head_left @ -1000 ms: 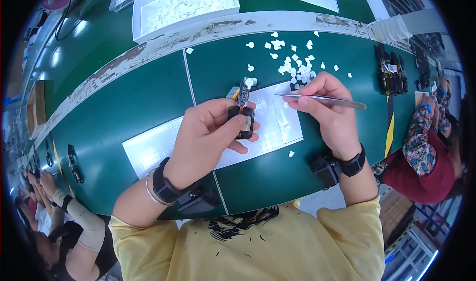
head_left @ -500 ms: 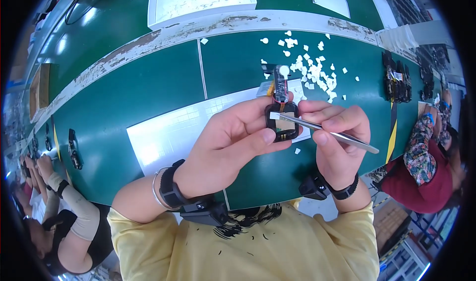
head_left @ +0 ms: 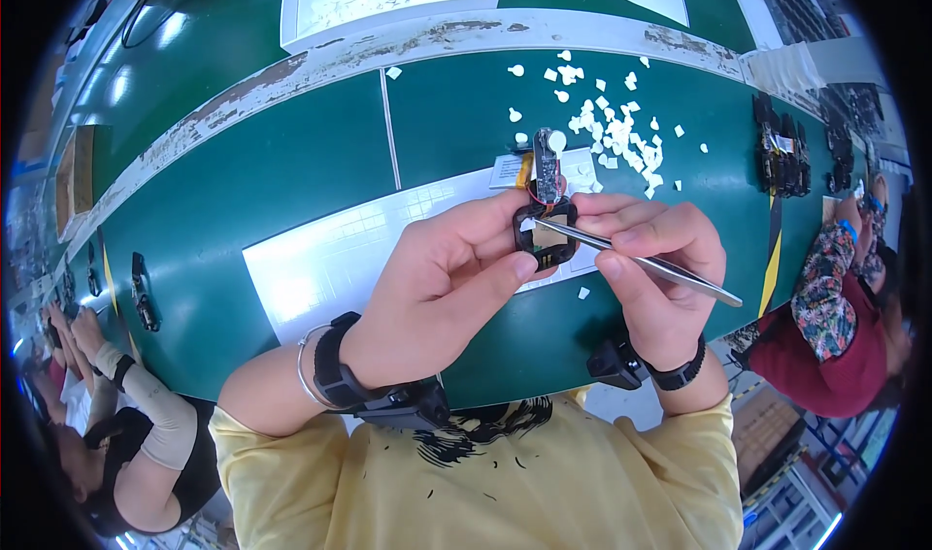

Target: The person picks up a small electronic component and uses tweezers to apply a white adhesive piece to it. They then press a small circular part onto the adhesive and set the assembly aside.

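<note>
My left hand (head_left: 442, 273) grips a small black electronic device housing (head_left: 546, 236) by its side, thumb on the near edge. From its far end rises a narrow circuit board (head_left: 547, 166) with a round white pad on it, and a silver-and-yellow battery (head_left: 512, 171) sits beside that board. In my right hand (head_left: 665, 268) is a pair of metal tweezers (head_left: 646, 259), pinched between thumb and fingers. Their tips reach inside the housing, at a small white piece (head_left: 528, 225) near its upper left corner. Whether the tips still grip that piece is too small to tell.
Beneath my hands lies a white sheet (head_left: 325, 259) on the green table (head_left: 204, 259). Many white pieces (head_left: 621, 133) are scattered beyond, and a white box (head_left: 388, 1) stands past the worn ledge (head_left: 456, 33). Black devices (head_left: 782, 147) are grouped at right. Co-workers sit on both sides.
The small white piece inside the housing now sits tilted and a little further left. The housing and both hands have shifted slightly left, and the circuit board stands straighter.
</note>
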`<state>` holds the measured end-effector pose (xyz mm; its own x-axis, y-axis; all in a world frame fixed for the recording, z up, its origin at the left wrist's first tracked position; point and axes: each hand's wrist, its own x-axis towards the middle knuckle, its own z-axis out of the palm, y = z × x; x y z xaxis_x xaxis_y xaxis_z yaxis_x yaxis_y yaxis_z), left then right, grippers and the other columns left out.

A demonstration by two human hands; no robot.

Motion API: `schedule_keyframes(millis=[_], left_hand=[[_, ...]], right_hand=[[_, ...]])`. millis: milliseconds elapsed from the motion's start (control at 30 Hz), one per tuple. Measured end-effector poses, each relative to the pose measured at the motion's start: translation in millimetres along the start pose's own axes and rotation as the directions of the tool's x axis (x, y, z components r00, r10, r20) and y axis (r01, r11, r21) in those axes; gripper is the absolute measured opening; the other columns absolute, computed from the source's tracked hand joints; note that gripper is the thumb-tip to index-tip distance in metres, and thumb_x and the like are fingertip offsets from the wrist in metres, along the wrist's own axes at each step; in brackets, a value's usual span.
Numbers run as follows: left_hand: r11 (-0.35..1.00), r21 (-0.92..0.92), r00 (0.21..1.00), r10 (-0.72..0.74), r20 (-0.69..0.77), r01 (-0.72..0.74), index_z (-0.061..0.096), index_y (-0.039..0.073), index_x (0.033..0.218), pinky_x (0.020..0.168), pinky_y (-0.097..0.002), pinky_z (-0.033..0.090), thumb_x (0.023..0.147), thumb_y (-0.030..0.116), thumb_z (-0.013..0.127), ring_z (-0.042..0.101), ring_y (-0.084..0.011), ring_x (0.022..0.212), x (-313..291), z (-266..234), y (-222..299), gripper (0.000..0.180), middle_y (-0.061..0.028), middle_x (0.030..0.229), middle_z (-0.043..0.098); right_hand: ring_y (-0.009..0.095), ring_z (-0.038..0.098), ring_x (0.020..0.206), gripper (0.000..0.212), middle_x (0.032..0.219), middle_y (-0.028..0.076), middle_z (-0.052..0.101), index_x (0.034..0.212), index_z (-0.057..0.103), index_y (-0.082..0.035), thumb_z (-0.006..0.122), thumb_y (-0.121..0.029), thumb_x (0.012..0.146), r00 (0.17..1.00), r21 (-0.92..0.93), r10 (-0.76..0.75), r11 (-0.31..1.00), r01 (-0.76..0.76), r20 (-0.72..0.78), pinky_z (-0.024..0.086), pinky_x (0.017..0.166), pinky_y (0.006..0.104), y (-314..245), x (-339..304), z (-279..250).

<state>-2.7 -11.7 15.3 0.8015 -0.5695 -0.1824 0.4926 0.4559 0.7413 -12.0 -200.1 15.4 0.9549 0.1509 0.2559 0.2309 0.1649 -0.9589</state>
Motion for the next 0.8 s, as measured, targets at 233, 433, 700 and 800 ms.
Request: schedule_keyframes(millis=[233,433,700,800], left_hand=[[0.998,-0.036,0.998,-0.055,-0.027,0.054,0.028,-0.003,0.135,0.096,-0.0346,0.042,0.09,0.004,0.044,0.049,-0.0206,0.114,1.3,1.7,5.6,0.048,-0.0125,0.125,0.048],[0.992,-0.075,0.995,-0.101,-0.027,0.099,0.029,0.0,0.135,0.09,-0.0332,0.047,0.09,0.006,0.044,0.051,-0.0196,0.112,3.6,1.3,9.5,0.048,-0.0114,0.123,0.05],[0.991,-0.114,0.997,-0.076,0.01,0.076,0.027,-0.002,0.135,0.094,-0.038,0.044,0.09,0.006,0.043,0.049,-0.0205,0.114,0.5,1.4,6.4,0.048,-0.0121,0.127,0.046],[0.987,-0.142,0.998,-0.068,0.011,0.069,0.03,-0.001,0.134,0.094,-0.0352,0.044,0.09,0.003,0.044,0.049,-0.0172,0.113,0.1,1.9,6.7,0.047,-0.01,0.126,0.046]], right_hand=[[0.037,0.055,0.105,0.02,0.096,0.019,0.061,0.087,0.053,-0.001,0.062,0.009,0.073,0.99,-0.293,-0.054,0.952,0.09,0.131,0.044,0.09,0.0446,-9.0,0.4,3.2],[0.042,0.05,0.11,0.016,0.101,0.016,0.06,0.079,0.06,-0.004,0.065,0.008,0.071,0.916,-0.586,-0.231,0.711,0.389,0.328,0.048,0.089,0.0401,-6.8,-2.2,11.1],[0.043,0.051,0.108,0.025,0.1,0.02,0.059,0.088,0.05,-0.005,0.062,0.011,0.072,0.955,-0.426,-0.172,0.866,0.263,0.24,0.047,0.089,0.0451,-13.5,-0.5,4.4],[0.043,0.051,0.108,0.024,0.102,0.021,0.058,0.088,0.05,-0.005,0.062,0.009,0.073,0.946,-0.477,-0.169,0.83,0.288,0.278,0.047,0.088,0.0462,-14.1,0.9,3.5]])
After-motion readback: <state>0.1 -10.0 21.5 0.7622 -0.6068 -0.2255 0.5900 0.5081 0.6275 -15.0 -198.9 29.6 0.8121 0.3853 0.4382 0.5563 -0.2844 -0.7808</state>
